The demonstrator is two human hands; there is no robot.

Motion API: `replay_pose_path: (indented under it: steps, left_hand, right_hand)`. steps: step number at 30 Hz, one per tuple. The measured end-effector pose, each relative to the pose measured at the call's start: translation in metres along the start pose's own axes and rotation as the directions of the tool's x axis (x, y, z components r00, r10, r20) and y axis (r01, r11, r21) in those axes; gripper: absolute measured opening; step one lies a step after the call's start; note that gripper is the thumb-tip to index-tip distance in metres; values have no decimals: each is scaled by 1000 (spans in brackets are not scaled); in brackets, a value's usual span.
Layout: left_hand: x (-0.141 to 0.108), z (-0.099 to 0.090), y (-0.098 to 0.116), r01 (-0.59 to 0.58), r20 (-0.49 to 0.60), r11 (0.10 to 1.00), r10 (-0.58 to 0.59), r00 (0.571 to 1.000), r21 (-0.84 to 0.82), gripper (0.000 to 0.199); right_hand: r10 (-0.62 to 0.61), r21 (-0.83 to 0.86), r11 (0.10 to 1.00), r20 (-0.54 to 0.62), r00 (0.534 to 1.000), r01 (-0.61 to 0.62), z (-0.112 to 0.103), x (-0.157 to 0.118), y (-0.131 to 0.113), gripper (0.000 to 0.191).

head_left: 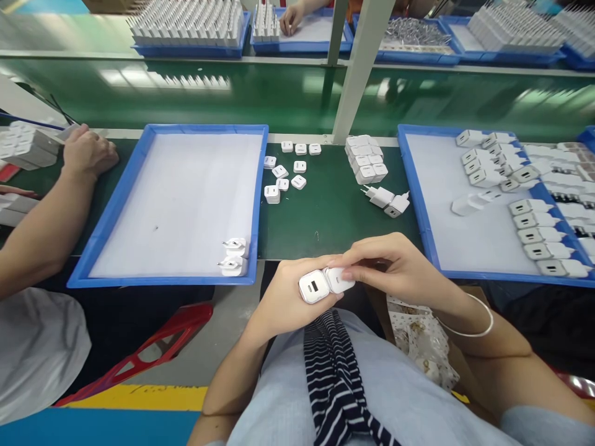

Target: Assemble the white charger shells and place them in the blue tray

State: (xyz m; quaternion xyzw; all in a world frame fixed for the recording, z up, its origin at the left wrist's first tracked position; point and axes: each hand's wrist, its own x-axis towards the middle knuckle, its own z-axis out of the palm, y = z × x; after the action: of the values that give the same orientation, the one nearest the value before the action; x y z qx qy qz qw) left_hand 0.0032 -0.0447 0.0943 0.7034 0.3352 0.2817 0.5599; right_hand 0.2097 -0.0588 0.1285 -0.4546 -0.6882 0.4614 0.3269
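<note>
Close to my body, just in front of the bench edge, my left hand (286, 297) is wrapped round a white charger (313, 287) whose dark USB port faces up. Beside it sits a second white piece (339, 280) with a small slot. The thumb and fingers of my right hand (388, 266) pinch that second piece at its right side. Small white caps (300, 166) lie scattered on the green bench beyond my hands. To their right is a block of stacked white chargers (365, 158), with two loose plug chargers (385, 199) nearer me.
A blue tray (264, 186) on the left holds two plug chargers (233, 256). The right blue tray (416, 192) carries several chargers (534, 236). A co-worker's hand (88, 152) rests at far left; another person's hand (292, 18) reaches into a tray behind the upright post (360, 68).
</note>
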Motion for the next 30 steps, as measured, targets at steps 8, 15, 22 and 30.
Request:
replay_pose_path:
  steps: [8,15,22,30]
  left_hand:
    - [-2,1,-4,-42,-13,997,43,999,58,42]
    - [-1,3,-5,-43,2,995,43,999,93,35]
    - [-4,3,-10,-48,-79,996,54,995,78,40]
    - [-11,0,-37,149,-277,967,-204,939,-208,40]
  right_hand:
    - [117,30,992,67,991,-119,-1,-1,-2,18]
    - [171,89,980,96,981,-179,-2,1,-1,16]
    - [219,252,940,68,973,-229,10,4,22,35]
    - [72,95,993,-55,996,-66,11,67,75,30]
